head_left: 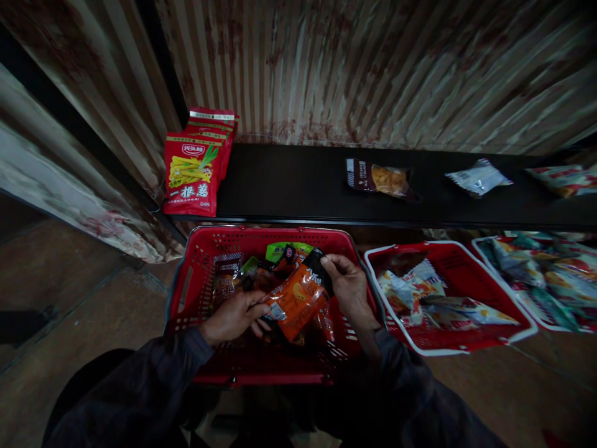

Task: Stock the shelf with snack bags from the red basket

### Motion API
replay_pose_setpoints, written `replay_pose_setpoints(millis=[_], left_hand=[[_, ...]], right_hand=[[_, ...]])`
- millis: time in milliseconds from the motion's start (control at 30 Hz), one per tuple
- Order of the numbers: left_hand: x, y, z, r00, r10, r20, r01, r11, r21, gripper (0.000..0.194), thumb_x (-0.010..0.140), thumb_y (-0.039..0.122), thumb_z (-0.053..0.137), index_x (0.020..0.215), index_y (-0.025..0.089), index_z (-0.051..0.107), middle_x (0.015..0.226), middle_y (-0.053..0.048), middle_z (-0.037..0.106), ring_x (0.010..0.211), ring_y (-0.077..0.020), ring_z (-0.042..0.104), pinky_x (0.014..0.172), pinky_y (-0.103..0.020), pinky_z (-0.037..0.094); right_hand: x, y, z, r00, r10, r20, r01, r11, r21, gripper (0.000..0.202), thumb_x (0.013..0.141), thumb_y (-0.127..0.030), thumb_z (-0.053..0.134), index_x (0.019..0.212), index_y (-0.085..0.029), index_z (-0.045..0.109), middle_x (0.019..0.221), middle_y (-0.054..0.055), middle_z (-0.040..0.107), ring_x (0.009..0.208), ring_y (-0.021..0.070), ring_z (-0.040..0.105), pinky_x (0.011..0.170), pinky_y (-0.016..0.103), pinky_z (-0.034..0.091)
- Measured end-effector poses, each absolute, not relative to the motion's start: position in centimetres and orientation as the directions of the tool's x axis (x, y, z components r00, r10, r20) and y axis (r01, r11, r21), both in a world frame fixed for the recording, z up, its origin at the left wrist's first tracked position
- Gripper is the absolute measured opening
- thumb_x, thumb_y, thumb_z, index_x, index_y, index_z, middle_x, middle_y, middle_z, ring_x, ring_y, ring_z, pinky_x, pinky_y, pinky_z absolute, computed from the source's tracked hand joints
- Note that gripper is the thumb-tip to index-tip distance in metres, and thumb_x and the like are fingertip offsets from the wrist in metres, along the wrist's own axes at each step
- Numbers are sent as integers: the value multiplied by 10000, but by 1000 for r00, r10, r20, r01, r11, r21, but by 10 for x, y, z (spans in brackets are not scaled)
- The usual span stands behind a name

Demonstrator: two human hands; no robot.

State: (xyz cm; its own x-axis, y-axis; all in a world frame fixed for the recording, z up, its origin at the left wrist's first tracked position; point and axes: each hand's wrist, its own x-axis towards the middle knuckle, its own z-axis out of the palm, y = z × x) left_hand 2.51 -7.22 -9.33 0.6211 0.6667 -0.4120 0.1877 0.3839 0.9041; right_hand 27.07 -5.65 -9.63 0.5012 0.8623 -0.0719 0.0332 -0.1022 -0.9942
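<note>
Both my hands hold an orange and black snack bag [301, 300] over the near red basket [298, 376]. My left hand [237, 314] grips its lower left end, thumb on top. At the upper right, my right hand [349, 287] pinches the black end between thumb and fingers. Beneath the bag, more packets lie in the basket. Among them are a brown checkered packet [227, 274] at the left and a green packet [284, 250] at the back. The bag and my hands cover much of the pile.
A black shelf [284, 186] runs behind the basket. It bears red snack bags [192, 174] standing at the left, a brown packet [380, 178], a white packet [480, 178] and a red-white packet [566, 180]. Rightward stand a white-rimmed red basket [459, 246] and another filled basket [527, 305].
</note>
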Motion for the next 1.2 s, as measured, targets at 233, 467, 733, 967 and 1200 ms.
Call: replay_pose_setpoints(millis=[233,467,733,967,1200], left_hand=[[26,-72,-89,655,636,-409,201,374,905,427,767,567,560,909,171,632,749,-44,690,633,-183,671,565,-271,522],[19,-66,-85,511,763,-397,133,386,913,467,708,588,619,858,147,649,766,-30,676,596,-162,656,565,-259,520],[11,-53,-72,299,883,-362,-138,415,899,466,747,456,659,1109,165,626,1036,-71,680,832,-192,652,720,-296,529],[23,-65,-82,388,823,-414,-114,489,865,551,731,447,684,1191,162,579,1165,-101,642,900,-208,629,749,-300,511],[27,-68,-84,461,814,-353,-90,438,894,602,714,438,702,1227,161,550,1205,-120,629,1091,-271,573,895,-379,473]], right_hand=[[269,-57,-96,525,849,-63,79,-123,-989,232,598,-420,766,681,-216,694,705,0,686,659,177,586,696,333,456],[278,-56,-87,438,895,-85,56,-121,-991,290,662,-476,729,821,-233,715,822,11,713,789,201,632,790,355,487],[261,-67,-78,93,952,-292,-267,-259,-928,410,769,-516,642,1081,-250,647,1081,89,685,1020,247,623,892,424,485],[231,-83,-92,-213,921,-326,-347,-383,-856,565,745,-384,715,1267,-331,507,1211,32,636,1073,237,606,844,398,516],[225,-86,-102,-106,945,-311,-342,-328,-881,678,686,-339,766,1303,-304,487,1129,17,679,1005,217,633,943,409,457]])
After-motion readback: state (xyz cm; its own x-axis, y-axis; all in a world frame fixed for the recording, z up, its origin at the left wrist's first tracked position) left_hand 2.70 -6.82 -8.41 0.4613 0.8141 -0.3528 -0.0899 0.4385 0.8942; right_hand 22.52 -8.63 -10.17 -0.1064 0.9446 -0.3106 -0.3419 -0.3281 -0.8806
